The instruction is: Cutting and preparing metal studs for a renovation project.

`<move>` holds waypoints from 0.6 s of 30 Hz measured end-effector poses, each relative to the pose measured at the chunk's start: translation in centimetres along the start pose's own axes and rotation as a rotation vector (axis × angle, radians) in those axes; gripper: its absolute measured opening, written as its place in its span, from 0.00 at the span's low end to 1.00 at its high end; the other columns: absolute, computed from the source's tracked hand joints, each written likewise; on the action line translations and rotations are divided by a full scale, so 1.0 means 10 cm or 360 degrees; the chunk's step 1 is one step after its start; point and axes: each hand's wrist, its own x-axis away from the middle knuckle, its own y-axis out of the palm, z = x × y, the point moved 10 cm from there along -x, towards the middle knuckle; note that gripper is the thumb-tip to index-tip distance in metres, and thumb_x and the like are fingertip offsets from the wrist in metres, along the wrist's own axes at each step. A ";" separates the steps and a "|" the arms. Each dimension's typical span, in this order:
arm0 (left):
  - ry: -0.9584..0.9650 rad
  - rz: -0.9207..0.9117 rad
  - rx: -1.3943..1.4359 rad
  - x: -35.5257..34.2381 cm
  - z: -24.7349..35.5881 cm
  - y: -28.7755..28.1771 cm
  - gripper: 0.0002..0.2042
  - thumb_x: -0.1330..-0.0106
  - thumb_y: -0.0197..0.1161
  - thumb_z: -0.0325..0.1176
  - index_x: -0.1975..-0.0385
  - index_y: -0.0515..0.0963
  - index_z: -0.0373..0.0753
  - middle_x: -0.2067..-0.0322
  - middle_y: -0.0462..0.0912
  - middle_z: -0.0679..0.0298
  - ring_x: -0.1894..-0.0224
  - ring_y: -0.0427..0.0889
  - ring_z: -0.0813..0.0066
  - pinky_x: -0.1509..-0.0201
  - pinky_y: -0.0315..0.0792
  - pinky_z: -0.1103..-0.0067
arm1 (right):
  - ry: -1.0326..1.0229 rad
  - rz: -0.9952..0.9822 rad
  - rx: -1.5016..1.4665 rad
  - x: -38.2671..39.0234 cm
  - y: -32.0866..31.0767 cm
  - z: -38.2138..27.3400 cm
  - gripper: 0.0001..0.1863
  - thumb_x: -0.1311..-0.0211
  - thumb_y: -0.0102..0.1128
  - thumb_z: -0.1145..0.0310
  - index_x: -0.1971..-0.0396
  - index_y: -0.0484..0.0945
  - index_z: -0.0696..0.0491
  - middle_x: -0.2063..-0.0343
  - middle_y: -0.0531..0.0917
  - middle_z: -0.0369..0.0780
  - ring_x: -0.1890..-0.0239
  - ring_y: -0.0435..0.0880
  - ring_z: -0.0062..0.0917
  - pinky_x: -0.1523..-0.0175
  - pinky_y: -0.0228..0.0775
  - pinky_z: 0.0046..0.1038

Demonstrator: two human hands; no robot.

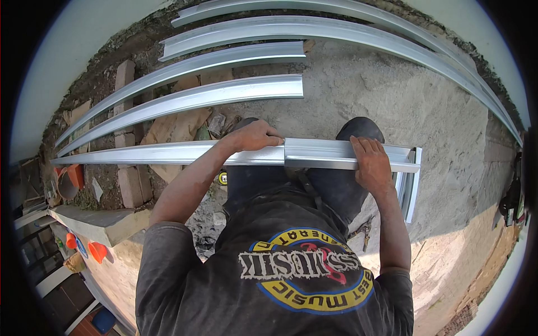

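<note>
Rough concrete [448, 129] spreads toward three o'clock in the head view; loose channels [241, 89] lie from ten to two. Across the thighs [333, 193], the long channel [188, 156] from nine o'clock meets the short channel [319, 150]. Left hand [255, 136], at eleven, touches the former, grip unclear; right hand [374, 165], at three, grasps the latter.

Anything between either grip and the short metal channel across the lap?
Nothing visible. The right grip is directly on the short channel; the left grip is at the long channel, no object between its fingertips and the short one's left end.
</note>
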 end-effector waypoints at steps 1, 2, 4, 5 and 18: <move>0.0002 -0.0004 0.0001 0.00 0.02 0.01 0.20 0.32 0.64 0.42 0.50 0.84 0.32 0.56 0.89 0.49 0.54 0.86 0.61 0.46 0.76 0.70 | 0.0016 0.0001 0.0005 0.02 0.00 0.01 0.33 0.49 0.61 0.81 0.38 0.73 0.58 0.44 0.79 0.46 0.38 0.77 0.39 0.28 0.64 0.45; 0.0009 -0.0012 0.0000 -0.02 0.04 0.01 0.20 0.32 0.64 0.42 0.50 0.84 0.31 0.56 0.88 0.49 0.54 0.86 0.61 0.46 0.76 0.70 | 0.0025 0.0001 0.0016 0.03 0.02 0.01 0.33 0.49 0.61 0.81 0.38 0.73 0.58 0.44 0.79 0.46 0.38 0.77 0.39 0.28 0.64 0.45; 0.0033 -0.0028 0.0020 -0.07 0.04 0.05 0.20 0.32 0.64 0.42 0.50 0.84 0.31 0.56 0.89 0.49 0.54 0.86 0.61 0.46 0.76 0.70 | 0.0078 0.0000 -0.0018 0.10 0.06 0.10 0.41 0.60 0.65 0.83 0.36 0.71 0.56 0.43 0.78 0.46 0.37 0.75 0.41 0.26 0.62 0.45; 0.0030 -0.0024 0.0044 -0.07 0.02 0.05 0.20 0.33 0.64 0.42 0.50 0.84 0.31 0.56 0.89 0.49 0.54 0.86 0.61 0.46 0.76 0.70 | 0.0122 -0.0002 0.0005 0.11 0.02 0.13 0.41 0.60 0.65 0.83 0.36 0.71 0.56 0.43 0.78 0.46 0.37 0.75 0.41 0.26 0.62 0.45; -0.0282 -0.0136 0.0013 0.04 0.17 -0.04 0.25 0.34 0.63 0.47 0.51 0.84 0.27 0.59 0.88 0.53 0.53 0.82 0.65 0.43 0.71 0.72 | 0.1890 0.1146 -0.0210 2.14 -0.34 2.09 0.41 0.48 0.62 0.76 0.30 0.62 0.59 0.46 0.75 0.57 0.40 0.74 0.53 0.33 0.66 0.48</move>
